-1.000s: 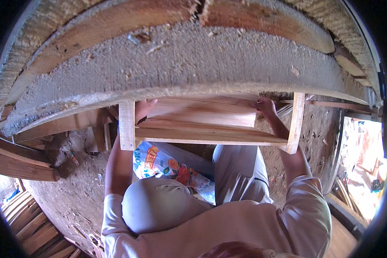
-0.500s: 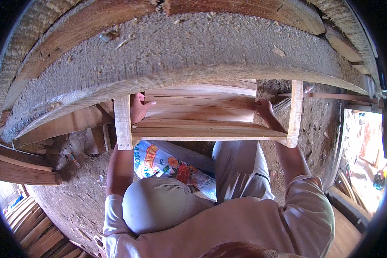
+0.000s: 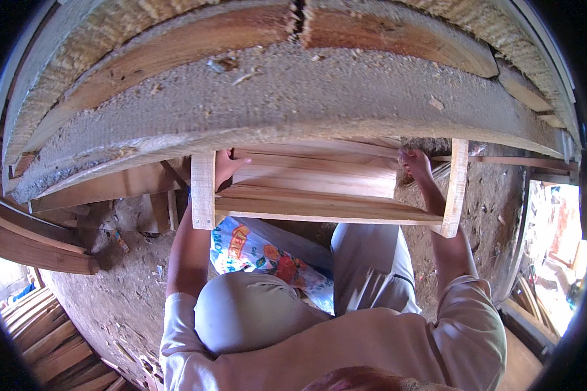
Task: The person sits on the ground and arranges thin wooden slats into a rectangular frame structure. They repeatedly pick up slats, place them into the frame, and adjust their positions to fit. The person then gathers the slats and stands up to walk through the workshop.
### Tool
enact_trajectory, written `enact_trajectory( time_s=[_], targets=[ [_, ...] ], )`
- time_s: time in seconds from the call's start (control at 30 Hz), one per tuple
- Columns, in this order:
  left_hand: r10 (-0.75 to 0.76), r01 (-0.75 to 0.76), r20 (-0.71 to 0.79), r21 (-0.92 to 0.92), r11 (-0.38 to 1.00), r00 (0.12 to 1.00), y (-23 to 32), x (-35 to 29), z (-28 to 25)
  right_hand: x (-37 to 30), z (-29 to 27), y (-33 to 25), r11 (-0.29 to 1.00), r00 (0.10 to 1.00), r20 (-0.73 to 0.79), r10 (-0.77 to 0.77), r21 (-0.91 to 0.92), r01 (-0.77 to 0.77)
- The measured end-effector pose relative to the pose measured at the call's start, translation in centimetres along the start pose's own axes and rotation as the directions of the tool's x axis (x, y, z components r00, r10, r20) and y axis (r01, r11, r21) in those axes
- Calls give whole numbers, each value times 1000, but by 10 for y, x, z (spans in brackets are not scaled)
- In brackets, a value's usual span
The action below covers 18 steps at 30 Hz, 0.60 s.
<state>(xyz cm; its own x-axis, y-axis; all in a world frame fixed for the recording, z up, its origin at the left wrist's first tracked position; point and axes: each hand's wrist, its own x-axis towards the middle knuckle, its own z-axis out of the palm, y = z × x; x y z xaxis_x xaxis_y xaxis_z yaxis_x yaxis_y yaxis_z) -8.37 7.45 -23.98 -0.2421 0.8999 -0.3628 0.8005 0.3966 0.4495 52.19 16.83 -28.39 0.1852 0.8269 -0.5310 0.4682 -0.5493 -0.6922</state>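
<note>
Neither hand's grip can be settled: the left hand (image 3: 227, 168) has its thumb spread towards the middle and its fingers partly hidden, and the right hand (image 3: 415, 164) has bent, slightly blurred fingers, so whether either closes on wood cannot be told.

In the head view, looking straight down, a pale wooden frame (image 3: 326, 214) spans the space above a seated person's lap. Its left upright (image 3: 203, 189) stands just beside the left hand; its right upright (image 3: 455, 189) is a little apart from the right hand. Between the hands lie several pale boards (image 3: 319, 171), side by side and running left to right. The right fingertips are at or very near the boards' right end. Both forearms reach up beneath the frame. A thick, dusty beam (image 3: 293, 98) crosses in front and hides the far edge of the work. Below the frame, a printed plastic sack (image 3: 267, 257) lies by the legs; cut wood strips (image 3: 55, 345) fill the lower left corner.

As a judgement, the boards could slip or skew if they are loose and the hands support them unevenly. Fingers could be pinched against the left upright if the frame shifted, and rough edges could leave splinters.
</note>
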Motion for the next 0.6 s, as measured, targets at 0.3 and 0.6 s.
enact_trajectory(
  time_s=[0.3, 0.6],
  targets=[
    [103, -115, 68, 192, 975, 992, 28, 43, -27, 28, 4, -4, 986, 997, 37, -67, -152, 72],
    [169, -183, 89, 184, 966, 982, 25, 34, -10, 22, 2, 11, 926, 972, -34, -232, -313, 210]
  ],
)
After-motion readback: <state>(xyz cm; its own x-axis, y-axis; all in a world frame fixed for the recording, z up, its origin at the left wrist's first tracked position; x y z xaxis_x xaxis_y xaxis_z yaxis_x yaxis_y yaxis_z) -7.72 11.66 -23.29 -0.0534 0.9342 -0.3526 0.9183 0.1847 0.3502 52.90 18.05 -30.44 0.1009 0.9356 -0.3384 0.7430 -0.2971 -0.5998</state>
